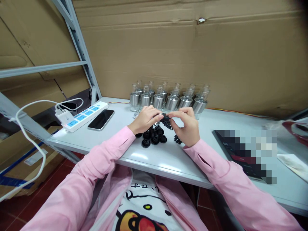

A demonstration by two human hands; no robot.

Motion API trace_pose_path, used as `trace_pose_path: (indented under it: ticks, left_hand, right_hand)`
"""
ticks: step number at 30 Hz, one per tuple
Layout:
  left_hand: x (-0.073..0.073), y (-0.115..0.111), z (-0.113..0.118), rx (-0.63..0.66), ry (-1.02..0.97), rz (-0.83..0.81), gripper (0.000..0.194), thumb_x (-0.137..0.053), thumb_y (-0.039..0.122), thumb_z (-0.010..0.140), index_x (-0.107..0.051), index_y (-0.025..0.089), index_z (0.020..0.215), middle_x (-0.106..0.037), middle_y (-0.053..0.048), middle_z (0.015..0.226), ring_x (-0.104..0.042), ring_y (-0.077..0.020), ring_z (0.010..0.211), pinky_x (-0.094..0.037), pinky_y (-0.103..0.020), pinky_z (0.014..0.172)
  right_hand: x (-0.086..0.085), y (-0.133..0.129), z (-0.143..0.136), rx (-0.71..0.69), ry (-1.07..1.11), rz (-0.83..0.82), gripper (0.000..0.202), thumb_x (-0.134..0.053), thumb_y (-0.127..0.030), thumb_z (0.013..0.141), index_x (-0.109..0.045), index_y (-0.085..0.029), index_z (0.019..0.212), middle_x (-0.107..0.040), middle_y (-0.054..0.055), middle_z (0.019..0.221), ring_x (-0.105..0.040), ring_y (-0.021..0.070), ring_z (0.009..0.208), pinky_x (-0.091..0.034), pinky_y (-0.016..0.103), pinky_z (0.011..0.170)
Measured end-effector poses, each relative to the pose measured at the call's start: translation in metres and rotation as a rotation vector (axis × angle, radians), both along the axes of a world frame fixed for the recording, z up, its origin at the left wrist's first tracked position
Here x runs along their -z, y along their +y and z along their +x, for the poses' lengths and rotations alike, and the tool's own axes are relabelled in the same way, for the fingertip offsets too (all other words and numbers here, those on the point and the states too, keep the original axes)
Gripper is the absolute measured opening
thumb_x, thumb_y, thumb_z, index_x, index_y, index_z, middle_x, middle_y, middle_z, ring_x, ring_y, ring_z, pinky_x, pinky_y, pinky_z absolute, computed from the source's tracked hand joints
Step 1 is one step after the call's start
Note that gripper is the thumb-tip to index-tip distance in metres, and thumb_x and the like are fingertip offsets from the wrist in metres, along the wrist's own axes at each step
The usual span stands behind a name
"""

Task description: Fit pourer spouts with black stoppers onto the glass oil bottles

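Note:
Over the table's middle, my left hand point(146, 120) is closed, thumb and fingers gripping a small black part point(164, 116). From the right, my right hand point(187, 126) pinches thumb and forefinger together close to that part; whatever is between these fingertips is too small to make out. Below my left hand lies a heap of round black caps point(155, 138). Under the right wrist sit several tiny black pieces point(177, 140). More dark pieces show between the two hands, partly hidden. Just beyond stand rows of glass bottles point(158, 98) with silver metal sleeves.
On the left of the white table point(144, 162) lie a phone point(101, 120) and a white power strip point(87, 116) with a plugged-in charger point(64, 116). A dark flat packet point(232, 150), partly blurred out, lies at right. Cardboard point(144, 41) rises behind the bottles; a metal rack point(83, 48) stands left.

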State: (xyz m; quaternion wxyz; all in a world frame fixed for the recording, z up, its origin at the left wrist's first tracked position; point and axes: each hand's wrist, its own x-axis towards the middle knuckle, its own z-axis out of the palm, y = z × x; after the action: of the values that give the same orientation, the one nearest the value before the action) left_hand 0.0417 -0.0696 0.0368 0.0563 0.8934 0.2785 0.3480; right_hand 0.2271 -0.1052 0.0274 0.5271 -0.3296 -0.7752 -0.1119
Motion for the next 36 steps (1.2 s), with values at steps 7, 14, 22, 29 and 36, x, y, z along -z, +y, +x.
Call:
trace_pose_path:
  ticks: [7,14,22,29,36]
  left_hand:
    - [0.002,0.0,-0.001,0.002,0.0,0.142,0.051,-0.028,0.054,0.092,-0.054,0.013,0.106,-0.059,-0.007,0.089,-0.048,-0.0187,0.085,-0.037,-0.031,0.078]
    - [0.002,0.001,-0.002,-0.048,0.061,0.237,0.049,-0.03,0.055,0.091,-0.051,0.015,0.11,-0.06,-0.008,0.098,-0.049,-0.0203,0.09,-0.037,-0.033,0.08]
    - [0.005,0.003,-0.003,-0.048,0.076,0.22,0.049,-0.031,0.055,0.09,-0.054,0.015,0.108,-0.061,-0.006,0.092,-0.048,-0.0193,0.09,-0.034,-0.033,0.083]
    - [-0.002,0.02,-0.018,-0.087,-0.208,-0.015,0.041,-0.038,0.05,0.091,-0.056,0.016,0.107,-0.059,-0.004,0.093,-0.049,-0.017,0.091,-0.039,-0.029,0.083]
    - [0.02,0.054,-0.053,-0.299,-0.04,-0.211,0.031,-0.053,0.031,0.085,-0.053,0.016,0.112,-0.058,-0.005,0.105,-0.047,-0.0199,0.101,-0.038,-0.034,0.092]
  right_hand:
    - [0.002,0.006,0.003,-0.113,0.167,-0.335,0.015,-0.054,-0.018,0.078,-0.057,-0.021,0.092,-0.065,0.004,0.088,-0.058,0.0193,0.083,-0.046,0.036,0.075]
    - [0.0,0.008,0.002,-0.275,0.357,-0.707,0.02,-0.058,-0.039,0.077,-0.058,-0.019,0.084,-0.063,0.002,0.078,-0.06,0.0158,0.073,-0.047,0.031,0.068]
    - [0.002,0.006,0.0,-0.297,0.336,-0.653,0.02,-0.067,-0.029,0.069,-0.055,-0.02,0.081,-0.057,0.0,0.08,-0.055,0.0135,0.074,-0.048,0.03,0.068]
    - [0.001,0.008,0.005,-0.198,0.242,-0.415,0.013,-0.064,-0.019,0.07,-0.055,-0.02,0.079,-0.055,0.002,0.083,-0.053,0.0149,0.078,-0.048,0.033,0.074]
    - [0.001,0.009,0.007,-0.133,0.223,-0.416,0.014,-0.061,-0.023,0.075,-0.06,-0.02,0.088,-0.057,0.003,0.084,-0.054,0.0155,0.077,-0.049,0.034,0.073]
